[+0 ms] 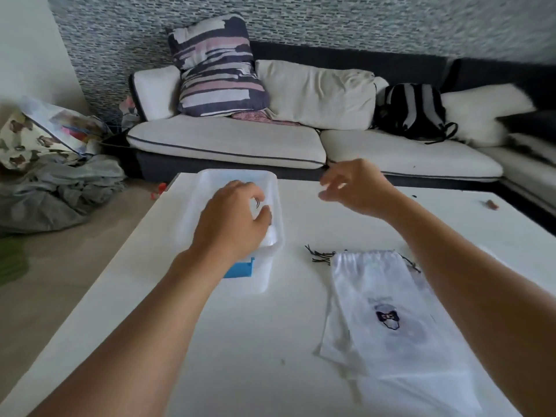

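My left hand (231, 218) grips a white drawstring pouch (270, 234) inside the clear plastic box (207, 177), which lies lengthwise away from me. My right hand (358, 188) hovers beside it with loosely spread fingers.

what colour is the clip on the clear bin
Blue; the clip on the clear bin shows best in the head view.

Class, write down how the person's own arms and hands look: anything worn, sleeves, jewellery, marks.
Both arms are bare to the picture's edge: no sleeves, watch, bracelet or gloves. The left hand shows no ring or mark. The right hand is blurred, so its fingers cannot be checked.
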`<state>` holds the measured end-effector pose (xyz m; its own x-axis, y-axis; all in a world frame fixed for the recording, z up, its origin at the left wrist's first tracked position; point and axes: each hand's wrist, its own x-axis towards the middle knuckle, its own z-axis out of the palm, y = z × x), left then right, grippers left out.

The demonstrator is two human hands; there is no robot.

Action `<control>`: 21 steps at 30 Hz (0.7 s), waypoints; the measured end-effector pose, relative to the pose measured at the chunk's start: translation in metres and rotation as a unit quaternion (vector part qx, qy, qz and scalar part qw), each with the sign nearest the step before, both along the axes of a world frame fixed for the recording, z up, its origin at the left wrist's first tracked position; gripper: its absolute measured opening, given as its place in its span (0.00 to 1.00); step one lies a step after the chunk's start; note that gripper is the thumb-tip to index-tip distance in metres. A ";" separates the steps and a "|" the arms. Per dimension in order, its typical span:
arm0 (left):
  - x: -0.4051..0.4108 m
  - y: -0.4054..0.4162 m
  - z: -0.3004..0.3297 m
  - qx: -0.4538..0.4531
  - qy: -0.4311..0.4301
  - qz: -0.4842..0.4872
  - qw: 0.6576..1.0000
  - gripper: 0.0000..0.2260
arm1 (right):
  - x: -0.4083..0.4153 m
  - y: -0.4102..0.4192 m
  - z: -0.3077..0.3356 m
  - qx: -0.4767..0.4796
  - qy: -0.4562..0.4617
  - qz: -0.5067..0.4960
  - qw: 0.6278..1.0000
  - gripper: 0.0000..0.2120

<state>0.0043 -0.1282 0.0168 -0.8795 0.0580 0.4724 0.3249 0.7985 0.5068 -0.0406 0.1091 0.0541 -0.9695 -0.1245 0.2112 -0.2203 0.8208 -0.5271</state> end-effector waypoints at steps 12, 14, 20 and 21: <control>0.049 0.121 -0.037 -0.384 -0.419 -0.164 0.806 0.33 | 0.078 0.118 -0.152 0.225 -0.358 -0.237 0.875 0.80; 0.050 0.127 -0.040 -0.411 -0.451 -0.142 0.779 0.36 | 0.076 0.110 -0.155 0.223 -0.333 -0.228 0.887 0.71; 0.020 0.108 -0.062 -0.302 -0.458 -0.085 0.832 0.38 | 0.050 0.092 -0.166 0.124 -0.256 -0.219 0.933 0.41; 0.020 0.107 -0.064 -0.307 -0.478 -0.084 0.819 0.38 | 0.046 0.089 -0.167 0.103 -0.237 -0.228 0.939 0.32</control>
<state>0.0239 -0.0212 -0.0467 -0.7857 0.1835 -0.5908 0.1442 0.9830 0.1136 0.0057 0.1979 -0.1125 -0.9109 0.3350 -0.2408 0.3978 0.8679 -0.2975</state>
